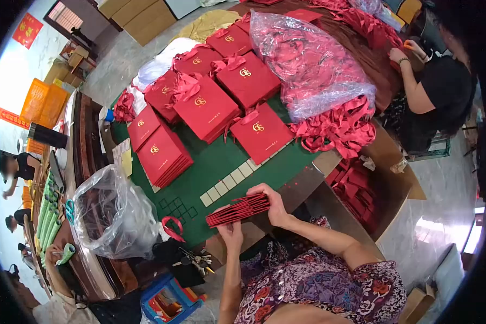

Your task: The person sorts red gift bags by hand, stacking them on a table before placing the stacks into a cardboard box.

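A stack of flat red paper bags [236, 211] is held edge-up between my two hands, over the near edge of the green table. My left hand [231, 235] grips its left part from below. My right hand [271, 201] is closed around the right end. Past them, piles of red bags [206, 108] with gold lettering and ribbon handles lie on the table. One bag [262, 132] with its ribbon lies nearest on the right. A row of pale tiles [229, 182] runs across the green tabletop [200, 162]. A red ribbon loop [173, 229] is at the near left.
A large clear plastic bag of red ribbons [313, 59] stands at the back right. A cardboard box [389, 216] with red pieces is at my right. A lined bin [110, 210] and keys [197, 261] are at left. Another person [437, 92] works at far right.
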The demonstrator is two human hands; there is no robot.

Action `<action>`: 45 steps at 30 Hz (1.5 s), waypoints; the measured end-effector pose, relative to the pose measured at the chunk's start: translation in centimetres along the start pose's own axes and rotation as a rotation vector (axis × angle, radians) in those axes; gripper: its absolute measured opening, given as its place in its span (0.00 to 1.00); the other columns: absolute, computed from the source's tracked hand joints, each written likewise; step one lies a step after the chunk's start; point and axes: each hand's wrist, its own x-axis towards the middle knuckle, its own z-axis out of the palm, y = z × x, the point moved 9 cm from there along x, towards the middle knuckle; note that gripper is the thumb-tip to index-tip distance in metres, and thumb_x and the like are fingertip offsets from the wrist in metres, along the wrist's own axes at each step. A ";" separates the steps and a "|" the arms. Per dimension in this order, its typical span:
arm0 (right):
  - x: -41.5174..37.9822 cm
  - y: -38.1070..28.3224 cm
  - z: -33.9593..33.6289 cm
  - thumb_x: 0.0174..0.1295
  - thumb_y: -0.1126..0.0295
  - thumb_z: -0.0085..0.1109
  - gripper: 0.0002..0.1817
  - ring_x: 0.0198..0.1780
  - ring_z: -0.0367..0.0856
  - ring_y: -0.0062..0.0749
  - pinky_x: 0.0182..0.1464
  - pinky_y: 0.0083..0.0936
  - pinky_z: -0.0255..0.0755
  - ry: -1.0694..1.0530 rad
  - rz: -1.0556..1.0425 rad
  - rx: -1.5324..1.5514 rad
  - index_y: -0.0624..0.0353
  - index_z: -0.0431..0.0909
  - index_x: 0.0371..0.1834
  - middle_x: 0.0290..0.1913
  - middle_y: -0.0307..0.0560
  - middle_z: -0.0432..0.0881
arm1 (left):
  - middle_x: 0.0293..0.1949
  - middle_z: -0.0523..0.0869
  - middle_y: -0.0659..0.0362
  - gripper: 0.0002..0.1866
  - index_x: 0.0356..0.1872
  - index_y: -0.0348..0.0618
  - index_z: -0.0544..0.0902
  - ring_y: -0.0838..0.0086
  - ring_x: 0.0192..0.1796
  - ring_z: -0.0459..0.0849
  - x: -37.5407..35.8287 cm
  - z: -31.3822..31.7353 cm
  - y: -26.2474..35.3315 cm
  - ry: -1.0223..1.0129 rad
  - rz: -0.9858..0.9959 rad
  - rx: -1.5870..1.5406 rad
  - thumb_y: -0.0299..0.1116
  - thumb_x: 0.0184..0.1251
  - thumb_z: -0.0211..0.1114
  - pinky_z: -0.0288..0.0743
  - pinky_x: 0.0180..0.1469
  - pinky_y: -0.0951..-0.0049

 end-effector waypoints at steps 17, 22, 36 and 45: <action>-3.5 -6.3 -2.4 0.59 0.73 0.57 0.17 0.59 0.71 0.52 0.61 0.43 0.65 0.041 -0.272 -0.490 0.63 0.74 0.52 0.56 0.56 0.74 | 0.53 0.74 0.57 0.22 0.57 0.36 0.68 0.72 0.54 0.75 0.1 -0.2 0.1 -0.024 0.000 0.022 0.21 0.62 0.63 0.68 0.59 0.72; -1.9 -5.9 -1.7 0.59 0.66 0.62 0.29 0.64 0.68 0.50 0.65 0.40 0.62 -0.044 -0.189 -0.508 0.63 0.67 0.63 0.61 0.56 0.71 | 0.54 0.75 0.54 0.22 0.57 0.35 0.68 0.69 0.55 0.76 0.3 -0.5 0.1 0.018 -0.002 0.026 0.21 0.63 0.62 0.69 0.59 0.70; -2.3 -4.0 -5.4 0.62 0.65 0.62 0.20 0.43 0.79 0.44 0.45 0.33 0.74 0.069 0.177 -0.201 0.63 0.68 0.51 0.42 0.54 0.77 | 0.61 0.71 0.48 0.32 0.68 0.34 0.58 0.64 0.60 0.73 0.9 5.6 6.6 -0.103 -0.247 0.011 0.19 0.63 0.59 0.66 0.63 0.64; -6.4 -4.2 -22.2 0.67 0.73 0.53 0.10 0.34 0.76 0.23 0.38 0.25 0.72 0.771 0.115 -0.113 0.61 0.69 0.48 0.36 0.43 0.75 | 0.51 0.78 0.56 0.26 0.54 0.39 0.68 0.71 0.52 0.77 7.6 -3.3 3.1 -0.407 -0.538 0.530 0.21 0.55 0.68 0.68 0.58 0.69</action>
